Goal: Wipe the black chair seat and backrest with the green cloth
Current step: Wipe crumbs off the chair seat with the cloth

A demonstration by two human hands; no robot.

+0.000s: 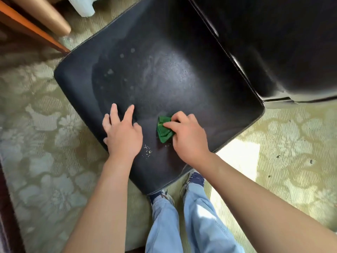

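**Head view: cloth at the front of the seat, crumbs close to the edge**

Head view, the only one there was. The right hand point(186, 136) had its grip curled round the bunched green cloth point(164, 131), thumb across the top, pressing it onto the black chair seat point(164, 79) near the front edge. The left hand point(122, 132) lay flat on the seat beside it, fingers spread and holding nothing, apparently steadying the chair. The backrest point(282, 52) stood off to the upper right, well apart from both hands.

What could go wrong, as I judged it: a small scatter of pale crumbs point(148, 151) lay between the two hands, close to the seat's front edge. A stroke toward the person would likely push them onto the patterned carpet point(45, 143) or onto the jeans point(197, 216) below instead of gathering them in the cloth. Pale spots and a dusty haze point(127, 70) showed across the middle of the seat; with the cloth wadded so small, a pass could easily leave streaks or miss patches. The backrest looked glossy, and I could not tell whether it was clean.

As for containers, I saw none in the frame, nothing that held anything. A white object point(82, 6) at the top edge was too cropped to name.
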